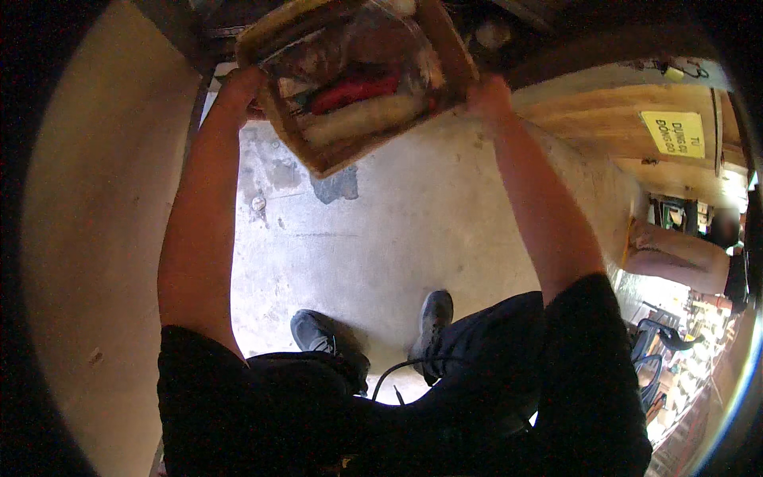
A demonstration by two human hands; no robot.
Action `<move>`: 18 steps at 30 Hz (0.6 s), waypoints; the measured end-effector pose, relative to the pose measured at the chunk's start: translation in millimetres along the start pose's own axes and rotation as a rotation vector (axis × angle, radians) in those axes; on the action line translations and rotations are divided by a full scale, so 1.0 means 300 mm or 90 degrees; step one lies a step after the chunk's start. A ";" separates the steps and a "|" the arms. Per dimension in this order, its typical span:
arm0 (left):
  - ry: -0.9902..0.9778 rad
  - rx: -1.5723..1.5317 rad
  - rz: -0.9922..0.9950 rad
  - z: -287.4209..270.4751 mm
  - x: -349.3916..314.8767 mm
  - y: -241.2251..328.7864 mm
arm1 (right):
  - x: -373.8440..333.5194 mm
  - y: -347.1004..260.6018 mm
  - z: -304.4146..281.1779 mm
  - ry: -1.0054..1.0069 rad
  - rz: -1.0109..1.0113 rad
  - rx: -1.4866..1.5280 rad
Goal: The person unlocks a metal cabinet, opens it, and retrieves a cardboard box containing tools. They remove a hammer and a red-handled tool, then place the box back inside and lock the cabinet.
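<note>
Both my hands hold a brown open-topped box (290,141), which hangs tilted at the top of the view, one corner toward me. My left hand (245,91) closes on its left side; my right hand (489,97), a little blurred, grips the right side. Inside lie a red item (354,92), too blurred to name, and a pale long piece (366,119) along the near wall. Clear plastic wrapping (389,40) covers part of the contents. The box's far end is cut off by the upper edge.
A tall tan panel (103,238) stands close on my left. Wooden cabinet doors with a yellow sign (674,134) line the right. Below are the concrete floor (381,230) and my dark shoes (318,330). Farther right, a person's arm (679,258) and a cluttered area show.
</note>
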State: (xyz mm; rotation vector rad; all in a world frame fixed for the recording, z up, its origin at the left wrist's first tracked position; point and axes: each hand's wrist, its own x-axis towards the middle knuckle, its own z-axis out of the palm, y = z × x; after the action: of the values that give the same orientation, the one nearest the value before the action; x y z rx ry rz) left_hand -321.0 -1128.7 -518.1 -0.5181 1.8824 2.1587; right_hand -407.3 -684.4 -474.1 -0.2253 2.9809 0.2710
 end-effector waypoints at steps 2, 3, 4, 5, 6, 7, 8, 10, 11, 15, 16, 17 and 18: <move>0.043 0.084 -0.040 -0.112 -0.064 -0.008 | -0.228 -0.163 0.108 0.009 0.078 0.304; 0.019 0.104 -0.033 -0.094 -0.062 -0.012 | -0.301 -0.143 0.133 0.039 0.089 0.361; -0.008 0.125 -0.032 -0.064 -0.069 -0.028 | -0.360 -0.119 0.147 -0.007 0.113 0.490; -0.027 0.153 -0.030 -0.056 -0.084 -0.033 | -0.405 -0.115 0.151 -0.054 0.131 0.628; -0.056 0.152 -0.032 -0.054 -0.103 -0.032 | -0.451 -0.107 0.153 -0.074 0.145 0.648; -0.074 0.156 -0.042 -0.071 -0.144 -0.037 | -0.499 -0.123 0.137 -0.105 0.153 0.675; -0.093 0.159 -0.053 -0.085 -0.185 -0.045 | -0.546 -0.132 0.119 -0.137 0.163 0.701; -0.113 0.179 -0.063 -0.056 -0.249 -0.059 | -0.617 -0.104 0.068 -0.217 0.093 0.574; -0.104 0.190 -0.066 -0.020 -0.274 -0.077 | -0.651 -0.074 0.062 -0.251 0.062 0.508; -0.053 0.228 -0.131 0.082 -0.354 -0.174 | -0.787 -0.017 0.112 -0.288 -0.034 0.408; -0.090 0.223 -0.141 0.065 -0.382 -0.202 | -0.815 -0.014 0.122 -0.304 -0.037 0.426; -0.135 0.213 -0.151 0.060 -0.401 -0.243 | -0.836 0.005 0.138 -0.321 -0.034 0.438; -0.180 0.202 -0.160 0.055 -0.416 -0.282 | -0.847 0.018 0.159 -0.389 -0.025 0.427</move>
State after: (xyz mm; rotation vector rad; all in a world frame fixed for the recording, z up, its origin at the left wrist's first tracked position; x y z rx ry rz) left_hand -175.6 -1092.8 -541.9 -0.3420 1.8388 1.6393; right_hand -153.3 -635.5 -481.1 -0.0939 2.2906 -0.5586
